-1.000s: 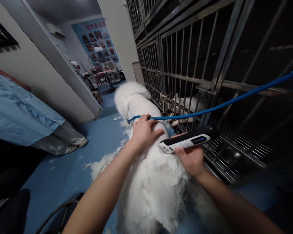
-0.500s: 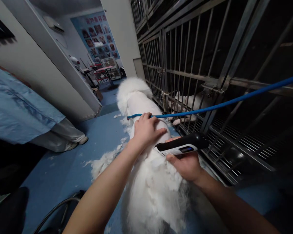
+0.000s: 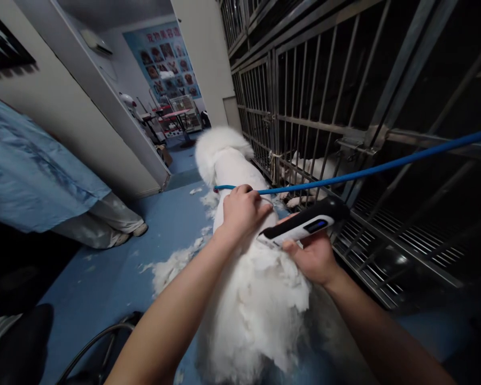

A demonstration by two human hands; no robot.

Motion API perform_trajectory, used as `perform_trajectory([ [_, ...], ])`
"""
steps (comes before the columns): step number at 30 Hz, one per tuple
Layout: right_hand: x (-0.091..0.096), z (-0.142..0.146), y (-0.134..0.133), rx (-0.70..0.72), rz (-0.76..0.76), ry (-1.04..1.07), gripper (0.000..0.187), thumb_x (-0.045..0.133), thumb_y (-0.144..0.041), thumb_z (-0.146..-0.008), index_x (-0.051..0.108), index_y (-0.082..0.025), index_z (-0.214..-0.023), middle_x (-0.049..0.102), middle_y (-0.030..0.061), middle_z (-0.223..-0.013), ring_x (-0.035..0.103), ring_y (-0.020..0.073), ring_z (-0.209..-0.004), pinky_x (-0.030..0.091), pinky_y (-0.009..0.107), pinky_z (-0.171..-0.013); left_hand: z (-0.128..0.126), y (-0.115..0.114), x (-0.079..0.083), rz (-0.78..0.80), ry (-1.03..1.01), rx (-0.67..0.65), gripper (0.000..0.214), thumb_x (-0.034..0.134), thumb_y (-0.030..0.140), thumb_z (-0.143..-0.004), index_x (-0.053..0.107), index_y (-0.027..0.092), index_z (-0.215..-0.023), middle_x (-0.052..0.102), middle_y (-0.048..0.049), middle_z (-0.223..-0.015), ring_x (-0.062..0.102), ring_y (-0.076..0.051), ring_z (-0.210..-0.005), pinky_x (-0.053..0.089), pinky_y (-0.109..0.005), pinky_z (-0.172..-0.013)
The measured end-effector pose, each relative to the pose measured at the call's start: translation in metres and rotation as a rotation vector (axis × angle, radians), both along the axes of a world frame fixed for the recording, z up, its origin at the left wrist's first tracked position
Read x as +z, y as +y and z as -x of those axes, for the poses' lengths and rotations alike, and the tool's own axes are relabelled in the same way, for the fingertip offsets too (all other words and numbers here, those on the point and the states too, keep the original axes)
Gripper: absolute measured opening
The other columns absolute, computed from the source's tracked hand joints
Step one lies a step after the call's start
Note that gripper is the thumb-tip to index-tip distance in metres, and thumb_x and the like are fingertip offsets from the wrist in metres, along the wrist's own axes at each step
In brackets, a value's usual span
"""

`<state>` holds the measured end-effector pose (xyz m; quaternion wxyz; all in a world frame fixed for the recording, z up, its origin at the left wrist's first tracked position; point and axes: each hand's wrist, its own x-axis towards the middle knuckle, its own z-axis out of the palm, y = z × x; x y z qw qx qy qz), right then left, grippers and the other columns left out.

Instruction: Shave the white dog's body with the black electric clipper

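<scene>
A white dog (image 3: 240, 171) stands facing away from me, its back clipped short and its head and rear still fluffy. My left hand (image 3: 243, 211) lies on the clipped back with the thumb spread; its fingertips are partly hidden beside the blue leash (image 3: 316, 183). In my right hand (image 3: 315, 256) is a black and white hair clipper (image 3: 304, 224) with a small lit display. The clipper's blade end touches the coat just behind my left hand, where clipped and long fur meet. Loosened fur (image 3: 264, 289) hangs in clumps over the dog's rear.
Metal cages (image 3: 324, 107) line the right side, with another animal (image 3: 308, 168) behind the bars. Cut fur (image 3: 174, 270) lies on the blue floor (image 3: 116, 278). A person in a blue garment (image 3: 36, 166) stands at the left. A doorway opens onto a room with a grooming table (image 3: 176, 113).
The clipper has tilted, its rear end rising, and has shifted slightly right with my right hand. More fur has bunched up behind the blade. My left hand stays on the back.
</scene>
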<state>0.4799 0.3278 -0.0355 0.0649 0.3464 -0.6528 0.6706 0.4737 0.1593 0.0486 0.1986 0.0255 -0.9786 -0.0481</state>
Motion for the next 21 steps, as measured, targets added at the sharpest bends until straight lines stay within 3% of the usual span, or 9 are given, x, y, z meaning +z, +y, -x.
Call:
perform_trajectory([
  [3,0.003,0.006,-0.008,-0.107,0.126,-0.021,0.036,0.073,-0.043,-0.079,0.060,-0.024,-0.107,0.072,0.0069,-0.105,0.070,0.0243,-0.100,0.055,0.040,-0.095,0.006,-0.004,-0.001,0.016,0.024,-0.014,0.029,0.062,0.046,-0.085,0.075,0.020,-0.092,0.068,-0.0073,-0.108,0.061,-0.025,-0.098,0.048,-0.036,-0.082],
  [10,0.014,0.006,-0.015,0.145,0.018,-0.134,0.045,0.073,-0.046,-0.078,0.058,-0.022,-0.112,0.072,0.0088,-0.108,0.071,0.0256,-0.098,0.058,0.041,-0.089,0.012,-0.009,-0.001,0.099,0.024,-0.043,0.026,0.062,0.042,-0.086,0.072,0.019,-0.083,0.069,-0.0070,-0.095,0.064,-0.023,-0.089,0.048,-0.032,-0.077],
  [14,0.012,0.009,-0.020,-0.052,0.113,-0.086,0.044,0.070,-0.045,-0.082,0.057,-0.022,-0.117,0.070,0.0105,-0.114,0.069,0.0259,-0.105,0.054,0.043,-0.096,0.016,-0.008,-0.002,0.122,0.003,-0.046,0.026,0.057,0.039,-0.090,0.071,0.017,-0.084,0.069,-0.0077,-0.092,0.066,-0.022,-0.085,0.048,-0.031,-0.072],
  [16,0.011,0.008,-0.024,-0.079,0.095,-0.059,0.046,0.069,-0.042,-0.084,0.055,-0.021,-0.122,0.067,0.0109,-0.121,0.065,0.0260,-0.113,0.051,0.042,-0.102,0.020,-0.008,-0.004,0.140,-0.007,-0.050,0.028,0.056,0.040,-0.091,0.071,0.016,-0.086,0.070,-0.0086,-0.091,0.067,-0.023,-0.086,0.048,-0.031,-0.073],
  [19,0.014,0.007,-0.023,0.039,0.026,-0.049,0.048,0.068,-0.040,-0.084,0.055,-0.022,-0.126,0.065,0.0100,-0.127,0.064,0.0254,-0.117,0.051,0.040,-0.102,0.025,-0.007,-0.008,0.162,0.006,-0.051,0.028,0.057,0.039,-0.090,0.070,0.015,-0.086,0.070,-0.0091,-0.091,0.068,-0.024,-0.087,0.048,-0.031,-0.073],
  [21,0.018,0.008,-0.016,0.151,-0.032,-0.060,0.040,0.069,-0.040,-0.083,0.061,-0.022,-0.117,0.070,0.0084,-0.117,0.068,0.0249,-0.108,0.056,0.039,-0.095,0.026,-0.007,-0.009,0.164,0.022,-0.066,0.027,0.057,0.038,-0.090,0.070,0.015,-0.085,0.071,-0.0086,-0.092,0.068,-0.024,-0.088,0.048,-0.031,-0.072],
])
